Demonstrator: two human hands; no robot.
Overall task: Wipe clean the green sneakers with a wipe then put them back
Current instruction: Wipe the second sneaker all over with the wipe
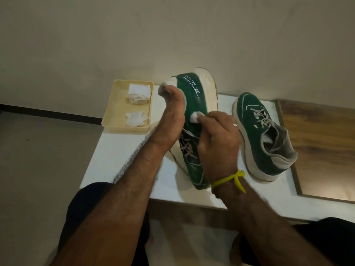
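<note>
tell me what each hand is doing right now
Left hand: closed on the tilted green sneaker, holding it up.
Right hand: closed on a white wipe, pressed against that sneaker's side.

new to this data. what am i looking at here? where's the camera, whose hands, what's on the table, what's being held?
There is no robot here. A person wears one wide-angle camera on the head, looking forward and down, so both forearms come in from the bottom of the picture.

The left hand holds a green sneaker tipped on its side, toe away from the camera and white sole facing right. The right hand presses a small white wipe against the sneaker's green side.

Everything sits on a white table. The second green sneaker stands upright on its sole to the right, untouched. At the far left corner is a cream tray with two crumpled white wipes in it. The right wrist wears a yellow band.
</note>
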